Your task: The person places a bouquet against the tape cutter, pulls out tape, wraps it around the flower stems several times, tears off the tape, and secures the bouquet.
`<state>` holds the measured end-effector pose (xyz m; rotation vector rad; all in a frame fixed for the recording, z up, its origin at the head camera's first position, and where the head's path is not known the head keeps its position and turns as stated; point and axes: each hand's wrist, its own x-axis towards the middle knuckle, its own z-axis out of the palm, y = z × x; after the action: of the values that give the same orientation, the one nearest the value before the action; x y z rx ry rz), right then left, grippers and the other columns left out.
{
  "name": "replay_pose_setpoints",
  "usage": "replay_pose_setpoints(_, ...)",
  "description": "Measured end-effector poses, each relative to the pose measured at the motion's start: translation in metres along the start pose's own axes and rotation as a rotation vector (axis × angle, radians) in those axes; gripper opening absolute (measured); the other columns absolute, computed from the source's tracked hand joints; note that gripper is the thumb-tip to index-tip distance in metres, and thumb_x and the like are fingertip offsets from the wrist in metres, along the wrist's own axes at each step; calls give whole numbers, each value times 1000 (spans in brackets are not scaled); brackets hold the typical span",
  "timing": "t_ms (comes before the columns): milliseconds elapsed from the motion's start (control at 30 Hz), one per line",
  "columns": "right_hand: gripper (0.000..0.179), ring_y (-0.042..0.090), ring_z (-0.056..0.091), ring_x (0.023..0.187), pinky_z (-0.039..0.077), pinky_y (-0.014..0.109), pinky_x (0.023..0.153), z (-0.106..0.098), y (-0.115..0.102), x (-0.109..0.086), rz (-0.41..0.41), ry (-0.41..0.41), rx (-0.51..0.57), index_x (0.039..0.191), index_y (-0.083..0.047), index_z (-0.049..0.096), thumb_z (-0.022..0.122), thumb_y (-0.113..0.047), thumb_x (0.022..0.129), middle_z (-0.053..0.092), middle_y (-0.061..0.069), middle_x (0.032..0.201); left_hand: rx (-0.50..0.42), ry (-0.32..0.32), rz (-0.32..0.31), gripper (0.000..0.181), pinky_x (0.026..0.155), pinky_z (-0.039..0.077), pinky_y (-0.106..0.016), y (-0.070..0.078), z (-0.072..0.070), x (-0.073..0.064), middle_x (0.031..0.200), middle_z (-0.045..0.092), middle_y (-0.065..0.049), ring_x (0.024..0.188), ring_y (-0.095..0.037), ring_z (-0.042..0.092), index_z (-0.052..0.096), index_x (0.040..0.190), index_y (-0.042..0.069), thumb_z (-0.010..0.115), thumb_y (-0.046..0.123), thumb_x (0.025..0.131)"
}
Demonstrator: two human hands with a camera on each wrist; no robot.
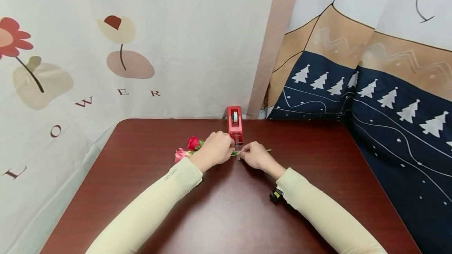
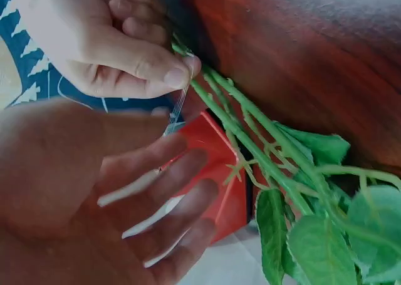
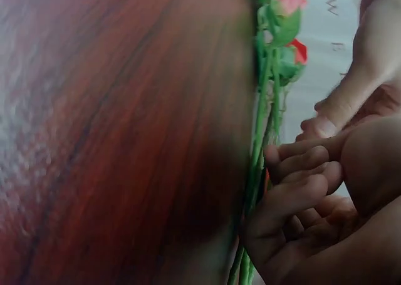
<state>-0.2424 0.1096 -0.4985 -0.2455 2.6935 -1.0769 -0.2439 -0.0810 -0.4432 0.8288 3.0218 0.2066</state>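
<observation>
1. Pinching a clear strip of tape (image 2: 181, 103) between thumb and index finger, your right hand (image 1: 257, 155) sits at the green stems (image 2: 250, 148) on the brown table (image 1: 226, 214).
2. Your left hand (image 1: 217, 148) is nearby, fingers apart and loosely bent around nothing visible; whether its thumb touches the strip, you cannot tell.
3. The red dispenser (image 1: 235, 131) stands just beyond the stems, near the table's back edge, the strip running from it toward your right hand.
4. To the left lie a red rose (image 1: 193, 143) and a pink rose (image 1: 181, 154); your left hand blocks the head view of part of their stems.
5. A white curtain (image 1: 197, 42) hangs behind the table, a navy tree-print cloth (image 1: 388, 136) at right.
</observation>
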Motion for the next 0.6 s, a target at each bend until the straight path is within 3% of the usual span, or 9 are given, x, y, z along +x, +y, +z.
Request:
replay_pose_setpoints(133, 28, 16, 63, 75, 50, 32, 72, 6, 6, 6, -64, 46, -100, 77, -20, 80, 70, -23, 103, 70, -6, 70, 36, -88, 34, 18, 95, 53, -48, 3, 5, -2, 113, 81, -6, 109, -32, 70, 84, 114, 15, 79, 27, 103)
replay_pose_setpoints(267, 28, 18, 66, 75, 53, 37, 73, 8, 6, 7, -96, 88, -173, 76, -21, 80, 71, -24, 102, 73, -5, 72, 68, -111, 52, 13, 93, 51, -45, 4, 12, -1, 110, 80, -5, 108, -31, 71, 84, 106, 16, 82, 27, 100)
replay_pose_setpoints(400, 24, 20, 72, 79, 58, 41, 78, 6, -5, 0, -78, 114, -213, 80, -20, 83, 74, -24, 102, 78, -5, 78, 86, -85, 79, 9, 87, 52, -44, 4, 18, -2, 102, 79, -6, 103, -32, 72, 85, 96, 15, 85, 24, 97)
replay_pose_setpoints(600, 20, 21, 75, 79, 60, 40, 75, 9, -7, -2, -106, 154, -271, 85, -20, 86, 76, -24, 102, 81, -4, 83, 104, -22, 124, 6, 84, 54, -44, -2, 27, 0, 96, 77, -7, 98, -32, 73, 83, 89, 14, 84, 16, 94)
